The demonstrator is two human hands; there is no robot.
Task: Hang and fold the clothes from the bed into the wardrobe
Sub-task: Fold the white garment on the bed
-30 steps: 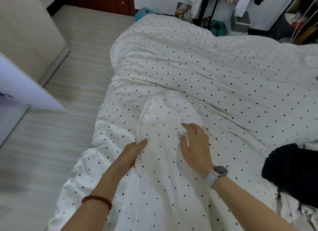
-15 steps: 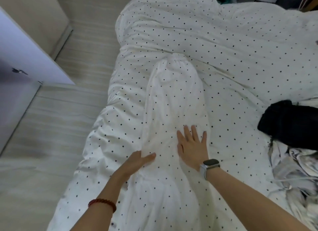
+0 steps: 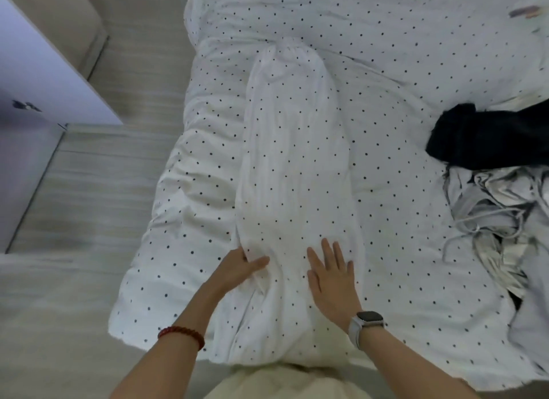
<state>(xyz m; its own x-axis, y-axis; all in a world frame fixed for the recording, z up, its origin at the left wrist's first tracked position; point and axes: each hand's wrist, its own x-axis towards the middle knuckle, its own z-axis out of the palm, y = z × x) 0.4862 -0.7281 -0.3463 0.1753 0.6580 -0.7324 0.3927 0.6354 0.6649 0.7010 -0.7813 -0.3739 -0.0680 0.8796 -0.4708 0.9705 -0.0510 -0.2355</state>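
From my head camera, a long white dotted garment [image 3: 292, 149] lies flat down the middle of the bed [image 3: 401, 57], matching its dotted cover. My left hand [image 3: 237, 268] pinches the garment's near left edge. My right hand [image 3: 332, 276] lies flat on it, fingers straight. One black garment [image 3: 487, 137] and one grey heap [image 3: 499, 217] sit at the right. Bare floor [image 3: 89, 184] runs along the left.

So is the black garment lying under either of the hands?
No, the black garment lies far right on the bed, apart from both hands.
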